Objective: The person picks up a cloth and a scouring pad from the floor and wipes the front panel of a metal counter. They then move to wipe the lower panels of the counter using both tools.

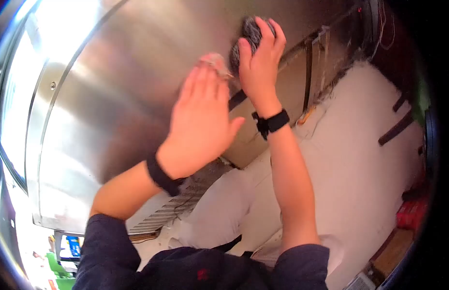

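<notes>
My left hand is pressed against a brushed metal panel, fingers straight and together over a crumpled pinkish cloth. The cloth shows past the fingertips, and the rest is hidden under them. Higher up and to the right, my right hand has its thumb and fingers round a dark grey, fuzzy pad or wad of cloth, also at the metal surface. The two hands are close together but apart. Each wrist wears a black band.
Brown panels with a dark edge adjoin the metal at the right. A pale floor stretches below them. Slatted vents run along the metal's lower edge. Red objects stand at the far right, and green chairs at the lower left.
</notes>
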`<move>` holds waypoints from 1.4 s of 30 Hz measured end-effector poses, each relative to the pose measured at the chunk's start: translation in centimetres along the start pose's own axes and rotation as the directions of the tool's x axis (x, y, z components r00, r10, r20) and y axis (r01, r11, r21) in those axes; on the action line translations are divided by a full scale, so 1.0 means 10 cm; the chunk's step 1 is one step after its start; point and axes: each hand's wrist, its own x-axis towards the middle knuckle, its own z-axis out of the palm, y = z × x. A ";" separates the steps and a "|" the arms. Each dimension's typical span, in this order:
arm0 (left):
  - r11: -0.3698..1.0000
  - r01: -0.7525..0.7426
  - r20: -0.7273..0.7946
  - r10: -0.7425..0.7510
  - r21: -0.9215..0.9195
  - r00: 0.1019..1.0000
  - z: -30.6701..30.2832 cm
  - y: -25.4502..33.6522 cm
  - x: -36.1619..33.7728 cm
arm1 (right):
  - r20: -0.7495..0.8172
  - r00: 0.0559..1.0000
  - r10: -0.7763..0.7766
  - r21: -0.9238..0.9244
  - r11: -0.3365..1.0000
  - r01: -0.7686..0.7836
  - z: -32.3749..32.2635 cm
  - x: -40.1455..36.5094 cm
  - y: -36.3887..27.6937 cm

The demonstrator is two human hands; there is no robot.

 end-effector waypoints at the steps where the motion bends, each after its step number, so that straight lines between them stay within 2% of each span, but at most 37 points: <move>1: 0.999 0.038 0.014 -0.038 0.034 0.999 -0.19 -0.09 0.00 | 0.005 0.999 -0.038 0.011 0.999 0.038 -0.01 0.03 -0.01; 3: 0.982 0.148 -0.079 -0.140 0.113 0.987 -0.57 -0.24 -0.11 | 0.063 0.998 0.029 0.007 1.000 -0.030 -0.07 0.01 -0.09; 4: 0.972 0.182 -0.179 -0.155 0.149 0.972 -0.66 -0.30 -0.15 | 0.094 0.995 0.045 0.029 0.998 -0.048 -0.09 0.02 -0.11; 5: 0.970 0.206 -0.192 -0.179 0.130 0.965 -0.68 -0.36 -0.16 | 0.115 0.993 0.021 0.030 0.999 -0.025 -0.05 0.04 -0.09; 7: 0.951 0.247 -0.071 -0.237 0.187 0.969 -0.73 -0.36 -0.25 | 0.112 0.992 0.059 0.028 0.998 -0.062 -0.05 0.03 -0.10; 8: 0.969 0.227 -0.110 -0.216 0.099 0.970 -0.64 -0.28 -0.25 | 0.116 0.992 0.045 0.025 0.999 -0.048 -0.06 0.02 -0.09; 9: 0.968 0.230 -0.121 -0.218 0.097 0.968 -0.53 -0.23 -0.21 | 0.108 0.992 0.059 0.015 0.998 -0.061 -0.06 0.01 -0.09; 11: 0.998 0.055 0.015 -0.055 0.030 0.998 -0.38 -0.20 -0.13 | 0.099 0.993 0.060 0.018 0.998 -0.062 -0.01 0.00 -0.12; 13: 0.997 -0.006 -0.061 0.011 0.082 0.998 -0.57 -0.34 0.07 | 0.090 0.992 0.085 0.021 0.996 -0.087 -0.01 0.01 -0.10; 15: 0.958 0.228 -0.183 -0.196 0.173 0.963 -0.82 -0.45 0.20 | 0.078 0.994 0.077 0.026 0.997 -0.079 0.01 0.02 -0.10; 16: 0.962 0.214 -0.175 -0.184 0.170 0.967 -0.80 -0.48 0.24 | 0.071 0.994 0.081 0.027 0.996 -0.083 -0.01 0.01 -0.11; 18: 0.943 0.213 -0.332 -0.121 0.257 0.935 -0.74 -0.50 0.33 | 0.064 0.995 0.072 0.023 0.997 -0.073 -0.03 0.02 -0.08; 22: 0.965 -0.017 -0.055 0.033 0.262 0.998 0.05 -0.07 0.13 | 0.070 0.997 0.042 0.040 0.998 -0.045 -0.03 0.03 -0.03; 23: 0.965 -0.015 -0.060 0.032 0.262 0.998 0.13 -0.06 0.06 | 0.075 0.996 0.044 0.056 0.997 -0.048 -0.03 0.03 -0.04; 25: 0.993 -0.103 -0.049 0.106 0.050 0.993 0.09 -0.08 0.05 | 0.079 0.996 0.045 0.043 0.998 -0.049 -0.05 0.04 -0.05; 26: 1.000 -0.018 -0.084 0.018 0.002 0.996 0.07 -0.16 0.06 | 0.081 0.995 0.062 0.022 0.998 -0.064 -0.05 0.04 -0.05; 27: 1.000 -0.025 -0.076 0.025 0.004 0.997 -0.15 -0.24 0.18 | 0.077 0.994 0.072 0.021 0.997 -0.073 -0.04 0.06 -0.03; 29: 0.975 0.160 -0.398 -0.088 0.153 0.913 -0.48 -0.40 0.36 | 0.054 0.998 0.026 0.031 0.999 -0.028 -0.04 0.03 -0.04; 32: 0.964 0.173 -0.300 -0.107 0.200 0.948 -0.29 -0.23 0.33 | 0.049 0.997 0.058 0.046 0.997 -0.060 -0.03 0.03 -0.07; 33: 0.980 0.115 -0.153 -0.091 0.161 0.984 -0.03 -0.08 0.25 | 0.049 0.997 0.051 0.044 0.998 -0.053 -0.03 0.05 -0.07; 34: 0.986 0.043 -0.080 -0.031 0.158 0.996 0.22 0.07 0.12 | 0.057 0.996 0.065 0.053 0.996 -0.068 -0.03 0.05 -0.05; 36: 0.996 0.012 -0.056 -0.017 -0.092 0.998 0.46 0.33 -0.05 | 0.057 0.995 0.079 0.048 0.995 -0.082 -0.04 0.07 -0.05; 37: 0.995 -0.002 -0.056 -0.004 -0.103 0.998 0.53 0.38 -0.09 | 0.078 0.995 0.066 0.049 0.996 -0.070 -0.05 0.09 -0.04; 38: 0.896 0.025 -0.132 -0.092 -0.443 0.987 0.59 0.43 -0.14 | 0.097 0.993 0.064 0.044 0.997 -0.069 -0.08 0.06 -0.04; 39: 0.684 0.020 -0.160 -0.199 -0.729 0.967 0.62 0.47 -0.20 | 0.090 0.993 0.083 0.018 0.996 -0.085 -0.11 0.01 -0.01; 40: 0.496 -0.017 -0.165 -0.256 -0.868 0.952 0.52 0.48 -0.27 | 0.116 0.991 0.065 0.057 0.996 -0.072 -0.12 0.02 0.03; 41: 0.482 -0.027 -0.167 -0.250 -0.876 0.954 0.49 0.52 -0.30 | 0.156 0.987 0.040 0.100 0.993 -0.056 -0.14 0.03 0.06; 42: 0.042 0.002 -0.013 -0.367 -0.999 0.930 0.47 0.57 -0.36 | 0.172 0.984 0.036 0.087 0.995 -0.052 -0.15 0.01 0.08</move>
